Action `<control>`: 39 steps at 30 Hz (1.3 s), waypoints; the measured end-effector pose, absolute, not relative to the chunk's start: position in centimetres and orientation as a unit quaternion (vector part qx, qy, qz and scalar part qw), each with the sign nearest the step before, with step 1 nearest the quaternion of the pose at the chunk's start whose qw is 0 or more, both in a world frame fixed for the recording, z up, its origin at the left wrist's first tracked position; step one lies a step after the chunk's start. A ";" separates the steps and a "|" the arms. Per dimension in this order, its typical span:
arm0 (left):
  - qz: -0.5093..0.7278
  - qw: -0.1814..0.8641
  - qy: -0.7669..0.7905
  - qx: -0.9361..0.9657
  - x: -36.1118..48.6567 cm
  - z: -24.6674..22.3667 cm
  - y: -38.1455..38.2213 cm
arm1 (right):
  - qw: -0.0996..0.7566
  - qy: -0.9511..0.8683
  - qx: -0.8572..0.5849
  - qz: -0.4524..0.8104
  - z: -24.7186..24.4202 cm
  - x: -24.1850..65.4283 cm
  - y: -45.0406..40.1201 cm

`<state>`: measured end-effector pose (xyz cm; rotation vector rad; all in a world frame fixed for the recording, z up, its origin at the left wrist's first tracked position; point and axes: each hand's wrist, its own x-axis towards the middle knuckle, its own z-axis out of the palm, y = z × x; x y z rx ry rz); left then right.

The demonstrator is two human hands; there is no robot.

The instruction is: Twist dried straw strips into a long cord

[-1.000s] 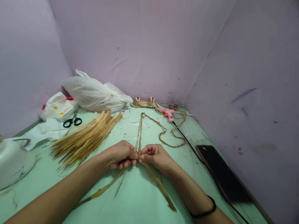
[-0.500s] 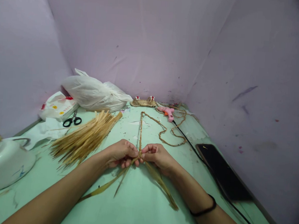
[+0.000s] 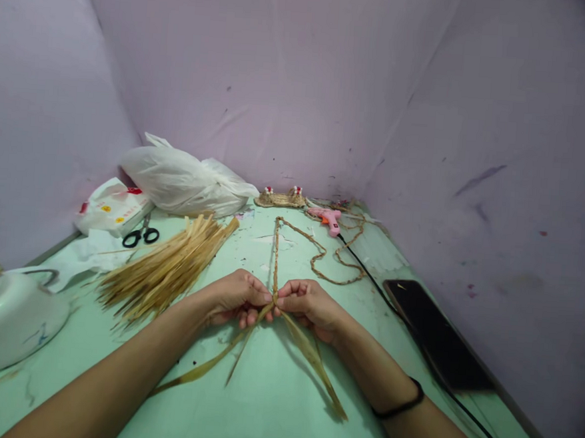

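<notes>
A thin braided cord (image 3: 276, 258) of dried plant strips runs straight away from me over the table, then bends and winds off to the right. At its near end my left hand (image 3: 241, 299) and my right hand (image 3: 311, 308) meet, thumbs and fingers pinching the strips at the braid. Loose leaf strips (image 3: 196, 372) trail out below my left hand toward the forearm. Another loose strip (image 3: 312, 360) hangs below my right hand toward the lower right. The fingertips hide the exact crossing of the strips.
On the left lie a bundle of dried strips (image 3: 173, 271), black-handled scissors (image 3: 141, 236), a white pot-like vessel (image 3: 9, 326) and a tissue pack (image 3: 113, 206). A white plastic bag (image 3: 185, 181) rests at the back. Rightward are a pink glue gun (image 3: 330, 220), its black cord and a phone (image 3: 434, 336).
Both hands stay at the braid's end with only slight finger movement. The loose strip under my right hand has shifted a little, its tip now slightly lower.
</notes>
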<state>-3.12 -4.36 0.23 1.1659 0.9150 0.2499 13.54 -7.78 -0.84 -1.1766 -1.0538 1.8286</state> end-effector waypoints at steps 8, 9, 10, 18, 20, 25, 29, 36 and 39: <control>0.117 0.730 0.424 0.524 -2.9 0.1 -4.4 | 0.342 -0.420 -0.488 0.685 -0.6 13.5 -7.8; 0.109 0.734 0.418 0.524 -3.0 0.1 -4.4 | 0.342 -0.419 -0.487 0.686 -0.6 13.5 -7.9; 0.102 0.738 0.411 0.525 -3.2 0.1 -4.4 | 0.342 -0.420 -0.486 0.686 -0.6 13.5 -7.9; 0.115 0.699 0.449 0.544 -2.6 0.5 -4.7 | 0.357 -0.425 -0.483 0.677 -0.6 13.4 -8.0; 0.113 0.674 0.479 0.551 -2.3 0.6 -4.9 | 0.360 -0.430 -0.478 0.676 -0.9 13.4 -8.0; 0.060 0.653 0.514 0.553 -2.2 0.4 -4.8 | 0.352 -0.469 -0.486 0.648 -1.9 13.2 -7.7; 0.074 0.621 0.516 0.585 -2.0 0.9 -5.1 | 0.347 -0.494 -0.504 0.618 -2.1 13.6 -7.5; 0.138 0.604 0.510 0.597 -1.6 0.9 -5.8 | 0.272 -0.531 -0.555 0.579 -0.1 15.0 -7.7; 0.160 0.610 0.513 0.582 -1.6 0.5 -5.8 | 0.233 -0.523 -0.558 0.601 1.0 15.9 -7.9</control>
